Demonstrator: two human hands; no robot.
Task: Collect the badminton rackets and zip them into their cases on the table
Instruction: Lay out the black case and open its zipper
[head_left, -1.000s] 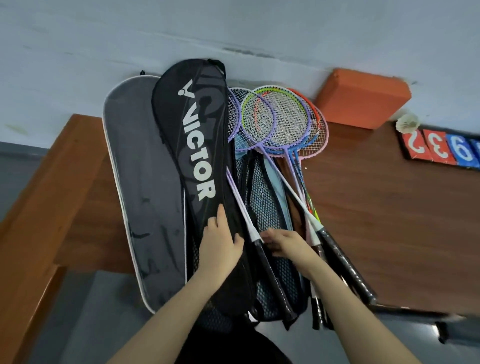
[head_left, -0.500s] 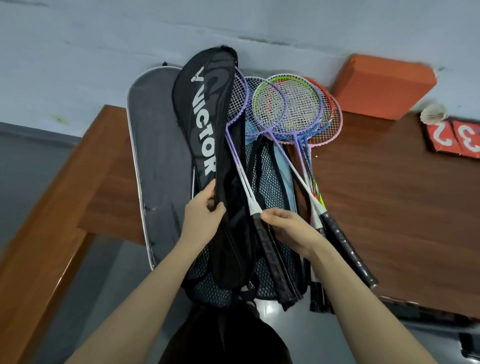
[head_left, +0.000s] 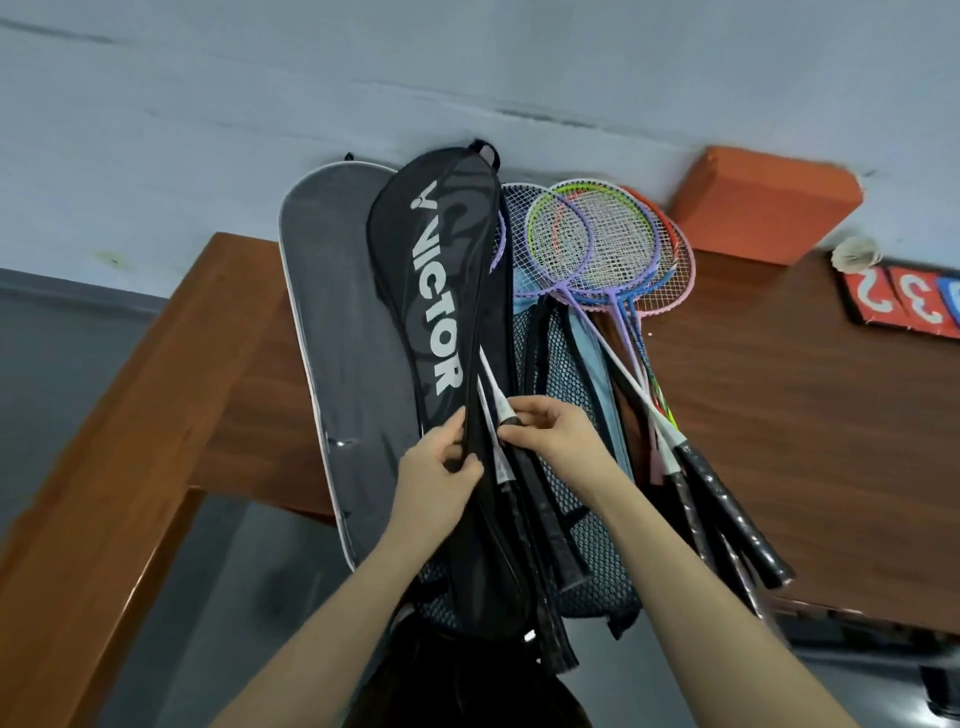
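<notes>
Black fabric of the Victor case (head_left: 441, 291) lay along the wooden desk (head_left: 779, 405), its open edge pinched by the left hand (head_left: 441, 467). The right hand (head_left: 556, 431) gripped the purple racket (head_left: 501, 402) at the top of its handle, its head inside the case. Loose rackets (head_left: 613, 244) lay fanned just beside, over a mesh case (head_left: 561, 364); a grey case (head_left: 337, 322) lay left.

Lying on the desk (head_left: 779, 415): three cases (head_left: 436, 291), several overlapping rackets (head_left: 597, 239), one orange block (head_left: 763, 208), one shuttlecock (head_left: 854, 253).
</notes>
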